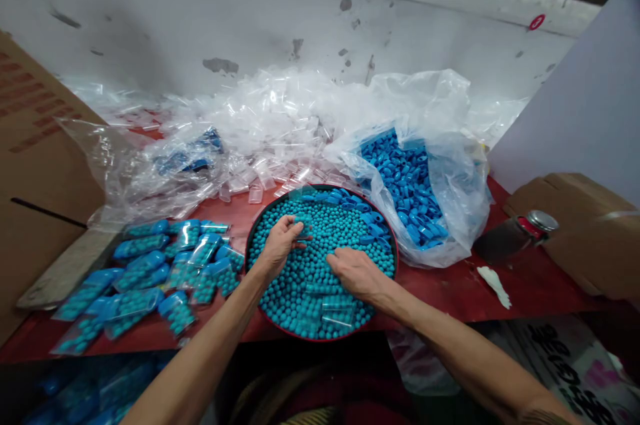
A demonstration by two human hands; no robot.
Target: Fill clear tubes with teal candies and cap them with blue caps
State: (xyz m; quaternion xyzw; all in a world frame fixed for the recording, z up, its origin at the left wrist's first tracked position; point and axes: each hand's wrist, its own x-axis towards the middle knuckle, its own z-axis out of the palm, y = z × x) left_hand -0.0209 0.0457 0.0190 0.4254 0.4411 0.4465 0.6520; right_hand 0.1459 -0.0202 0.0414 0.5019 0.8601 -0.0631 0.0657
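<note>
A round, dark tray with a red rim (pixel 397 253) is filled with small turquoise balls (pixel 320 225). Over its left half, my left hand (pixel 281 242) is closed on a small clear plastic container (pixel 303 228), pinched between thumb and fingers. My right hand (pixel 354 272) rests low against the balls with its fingers curled; what is in them, if anything, is hidden. Another clear container (pixel 339 312) lies on the balls near the tray's front. Several blue caps (pixel 373 225) lie along the tray's back right edge.
Filled containers with blue caps (pixel 143 268) lie to the left. Behind are heaped empty clear containers (pixel 280 118) and an open plastic bag of blue caps (pixel 405 185). A dark bottle (pixel 505 238) lies tilted at right beside a cardboard box (pixel 575 225). A larger carton (pixel 45 165) stands left.
</note>
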